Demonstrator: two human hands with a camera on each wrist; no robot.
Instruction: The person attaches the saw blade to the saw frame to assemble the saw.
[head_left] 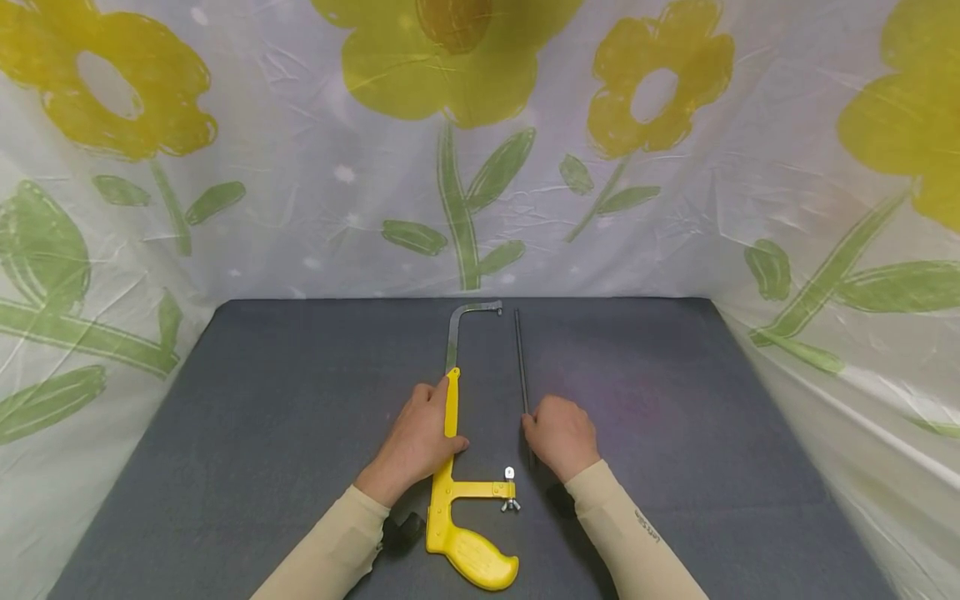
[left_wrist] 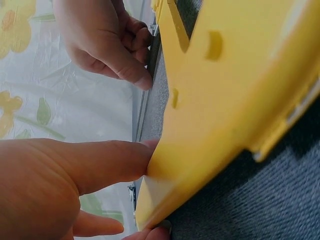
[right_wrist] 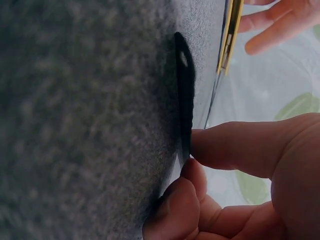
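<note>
A yellow hacksaw frame [head_left: 442,492] lies lengthwise before me, its handle [head_left: 480,560] toward me and its bare metal arm [head_left: 453,333] pointing away. No blade spans it. My left hand [head_left: 420,429] grips the middle of the frame, the thumb over its right side; the left wrist view shows thumb and fingertips on the yellow metal [left_wrist: 215,95]. To the right, my right hand [head_left: 562,433] pinches a thin dark hacksaw blade [head_left: 521,358] between thumb and fingers. In the right wrist view the blade's holed end [right_wrist: 185,65] shows close to the tabletop.
The dark grey tabletop [head_left: 300,400] runs back to a flower-printed curtain [head_left: 315,192], which also hangs at both sides. A wing nut [head_left: 510,504] and a clamp pin [head_left: 509,473] stick out of the frame's near arm. The far arm carries a small pin [head_left: 500,310].
</note>
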